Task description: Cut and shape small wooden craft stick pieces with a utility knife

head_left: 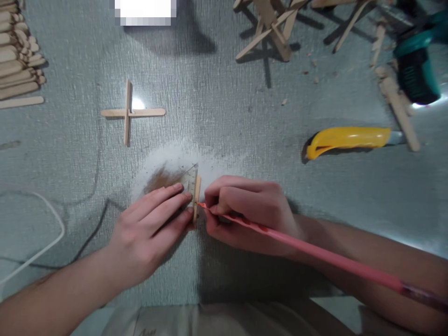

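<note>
Near the front middle, my left hand (150,228) presses a clear ruler with a slanted edge (191,179) against a short wooden stick (198,189). The stick stands nearly upright in the picture, along the ruler's right side. My right hand (252,214) is closed round a long pink pencil (315,252). Its orange-red tip touches or nearly touches the stick, just right of my left fingertips. The pencil's far end slants down to the right over my forearm. Part of the ruler and the stick's lower end are hidden by my left fingers.
A stick cross (128,113) lies behind my left hand. Stacked sticks (14,65) fill the far left. A yellow cutter (350,139) lies right, by loose sticks (399,109) and a teal-black tool (418,70). Stick frames (271,28) stand at the back; a white cable (58,219) curves at left.
</note>
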The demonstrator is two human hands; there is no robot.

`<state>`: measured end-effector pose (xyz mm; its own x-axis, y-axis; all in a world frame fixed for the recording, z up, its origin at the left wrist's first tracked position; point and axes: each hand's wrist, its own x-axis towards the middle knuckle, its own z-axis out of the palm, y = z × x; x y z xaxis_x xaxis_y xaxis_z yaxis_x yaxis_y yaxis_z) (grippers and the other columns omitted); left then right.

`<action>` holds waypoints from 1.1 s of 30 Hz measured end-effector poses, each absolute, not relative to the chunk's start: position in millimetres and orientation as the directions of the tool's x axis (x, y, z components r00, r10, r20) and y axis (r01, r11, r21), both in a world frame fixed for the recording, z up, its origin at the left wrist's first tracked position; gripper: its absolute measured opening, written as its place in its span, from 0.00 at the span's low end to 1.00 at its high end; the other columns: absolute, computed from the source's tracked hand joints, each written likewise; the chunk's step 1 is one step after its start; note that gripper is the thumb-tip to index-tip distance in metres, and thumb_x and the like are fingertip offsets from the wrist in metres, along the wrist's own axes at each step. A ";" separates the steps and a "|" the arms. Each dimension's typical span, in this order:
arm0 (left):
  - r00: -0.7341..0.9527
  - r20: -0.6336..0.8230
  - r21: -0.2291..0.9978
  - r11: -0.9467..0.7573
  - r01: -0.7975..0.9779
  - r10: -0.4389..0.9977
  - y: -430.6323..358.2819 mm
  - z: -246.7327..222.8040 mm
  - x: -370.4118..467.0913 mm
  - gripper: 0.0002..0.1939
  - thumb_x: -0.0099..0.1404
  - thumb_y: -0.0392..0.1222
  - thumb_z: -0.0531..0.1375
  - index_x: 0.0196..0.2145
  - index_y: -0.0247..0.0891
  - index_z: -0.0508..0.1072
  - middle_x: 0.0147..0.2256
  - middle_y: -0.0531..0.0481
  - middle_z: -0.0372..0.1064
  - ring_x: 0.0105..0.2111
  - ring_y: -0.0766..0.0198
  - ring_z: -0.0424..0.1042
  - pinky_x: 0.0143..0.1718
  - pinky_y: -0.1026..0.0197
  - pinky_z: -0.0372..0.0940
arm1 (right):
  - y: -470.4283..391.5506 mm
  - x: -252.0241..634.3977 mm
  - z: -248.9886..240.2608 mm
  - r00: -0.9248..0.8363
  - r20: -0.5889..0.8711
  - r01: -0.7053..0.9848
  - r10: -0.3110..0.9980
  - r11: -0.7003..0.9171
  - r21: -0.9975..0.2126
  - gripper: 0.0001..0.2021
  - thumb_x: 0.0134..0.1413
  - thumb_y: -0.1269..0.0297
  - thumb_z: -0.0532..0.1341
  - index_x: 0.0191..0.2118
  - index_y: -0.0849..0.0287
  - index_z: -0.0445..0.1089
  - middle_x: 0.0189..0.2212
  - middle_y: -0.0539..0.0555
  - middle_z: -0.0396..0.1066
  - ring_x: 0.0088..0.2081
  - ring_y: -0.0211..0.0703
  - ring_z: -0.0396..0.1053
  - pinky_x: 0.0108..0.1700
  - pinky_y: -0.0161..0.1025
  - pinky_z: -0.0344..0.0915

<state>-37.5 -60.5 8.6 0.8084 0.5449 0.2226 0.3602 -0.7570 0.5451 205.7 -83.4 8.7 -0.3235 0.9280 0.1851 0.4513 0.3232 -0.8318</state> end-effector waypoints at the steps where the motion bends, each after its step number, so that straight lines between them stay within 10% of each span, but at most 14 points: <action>1: 0.810 0.222 0.545 -0.757 0.359 0.544 -60.5 8.8 -37.3 0.17 0.68 0.32 0.69 0.53 0.29 0.77 0.58 0.36 0.75 0.64 0.45 0.70 0.63 0.44 0.73 | -83.6 205.5 8.4 -0.320 0.182 0.455 0.930 0.320 -0.831 0.15 0.56 0.80 0.59 0.28 0.53 0.54 0.27 0.48 0.71 0.28 0.34 0.70 0.29 0.32 0.65; 33: 0.820 0.232 0.264 -0.846 0.464 0.523 -63.2 15.2 -30.0 0.13 0.72 0.37 0.64 0.53 0.35 0.78 0.50 0.43 0.80 0.43 0.54 0.75 0.45 0.49 0.65 | -85.7 208.0 3.9 -0.191 0.131 0.297 0.973 0.184 -0.937 0.12 0.54 0.77 0.62 0.29 0.52 0.60 0.28 0.47 0.71 0.26 0.36 0.68 0.26 0.35 0.64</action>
<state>-30.0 -63.2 15.2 0.8204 0.5226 0.2321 0.4641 -0.8456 0.2638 208.0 -85.7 3.9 -0.1908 0.9729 0.1310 0.2966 0.1843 -0.9371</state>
